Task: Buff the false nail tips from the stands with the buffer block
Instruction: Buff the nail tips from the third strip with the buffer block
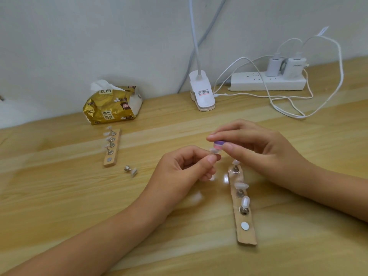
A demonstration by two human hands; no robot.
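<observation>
My left hand (185,168) pinches a clear false nail tip (213,150) on its small holder, raised above the table. My right hand (253,144) grips a purple and pink buffer block (219,144) between thumb and fingers, its lower face against the tip. Below my right hand lies a wooden stand (244,226) with three tips on metal pegs and one bare magnet spot. A second wooden stand (111,148) at the left carries several tips. One loose tip on a metal holder (130,170) lies on the table beside it.
A gold tissue pack (112,103) sits at the back left. A white clip lamp (202,92) stands at the back centre. A power strip (266,81) with chargers and white cables (288,108) occupies the back right of the wooden table (59,196).
</observation>
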